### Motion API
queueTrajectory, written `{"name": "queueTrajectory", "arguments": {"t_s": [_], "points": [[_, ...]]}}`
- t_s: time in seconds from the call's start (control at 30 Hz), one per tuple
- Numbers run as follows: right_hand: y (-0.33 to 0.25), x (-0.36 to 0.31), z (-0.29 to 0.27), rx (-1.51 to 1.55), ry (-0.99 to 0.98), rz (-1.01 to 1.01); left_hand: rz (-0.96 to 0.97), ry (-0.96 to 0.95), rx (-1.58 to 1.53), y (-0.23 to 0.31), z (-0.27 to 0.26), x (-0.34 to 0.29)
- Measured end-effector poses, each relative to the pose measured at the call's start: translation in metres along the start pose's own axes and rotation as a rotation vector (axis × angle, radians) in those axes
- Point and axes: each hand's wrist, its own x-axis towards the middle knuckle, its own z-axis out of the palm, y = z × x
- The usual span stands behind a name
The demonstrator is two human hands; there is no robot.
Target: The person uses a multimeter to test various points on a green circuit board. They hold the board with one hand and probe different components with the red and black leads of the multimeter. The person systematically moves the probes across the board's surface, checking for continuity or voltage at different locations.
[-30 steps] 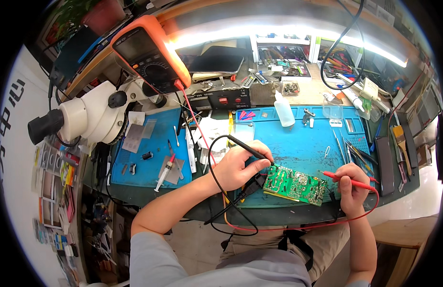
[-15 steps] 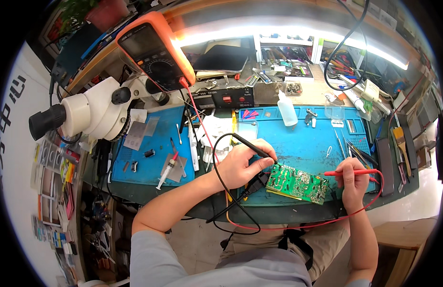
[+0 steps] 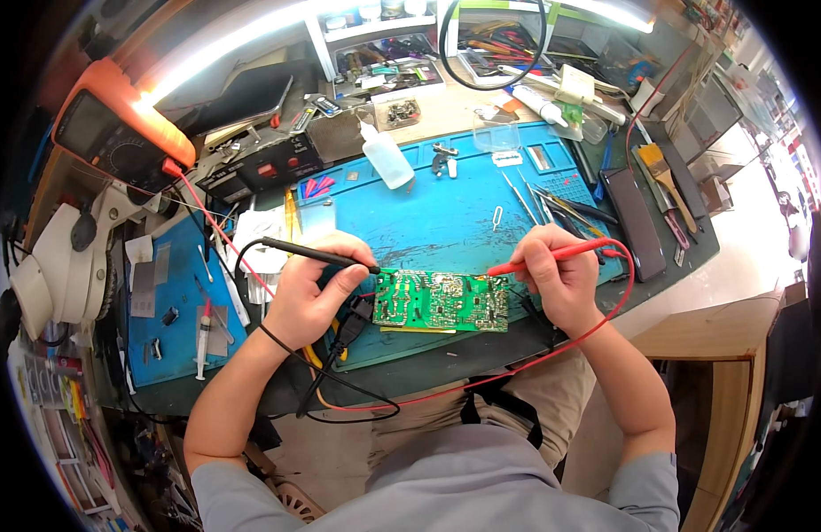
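Note:
A green circuit board (image 3: 441, 301) lies near the front of the blue work mat (image 3: 446, 217), its soldered side up. My left hand (image 3: 308, 288) is closed round a black multimeter probe (image 3: 315, 255), whose tip meets the board's upper left corner. In my right hand (image 3: 557, 279) is a red multimeter probe (image 3: 561, 254), pointing left; its tip is at the board's upper right edge, and whether it touches cannot be made out. Both leads loop in front of the board. An orange multimeter (image 3: 122, 133) leans at the back left, a red plug in it.
A white microscope (image 3: 69, 257) stands at the left, beside a syringe (image 3: 203, 341). Behind the board are a plastic squeeze bottle (image 3: 388, 158) and a paper clip (image 3: 497, 218). Tweezers (image 3: 520, 197) and a brush (image 3: 663, 177) lie to the right. A black plug cable (image 3: 348, 328) runs by the board's left end.
The view has swung to the right, so the bench sits further left in it. The red probe's tip has come down to the board's upper right edge. The black probe stays at the upper left corner.

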Motion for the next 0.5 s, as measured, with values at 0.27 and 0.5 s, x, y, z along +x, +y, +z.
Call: {"name": "queueTrajectory", "arguments": {"t_s": [0.27, 0.5], "points": [[-0.0002, 0.0008, 0.0020, -0.005, 0.014, 0.007, 0.000, 0.007, 0.010, 0.0003, -0.0017, -0.0012], [-0.0017, 0.0010, 0.0020, -0.032, 0.009, 0.027, 0.004, 0.003, -0.002, -0.0013, -0.0019, -0.0013]]}}
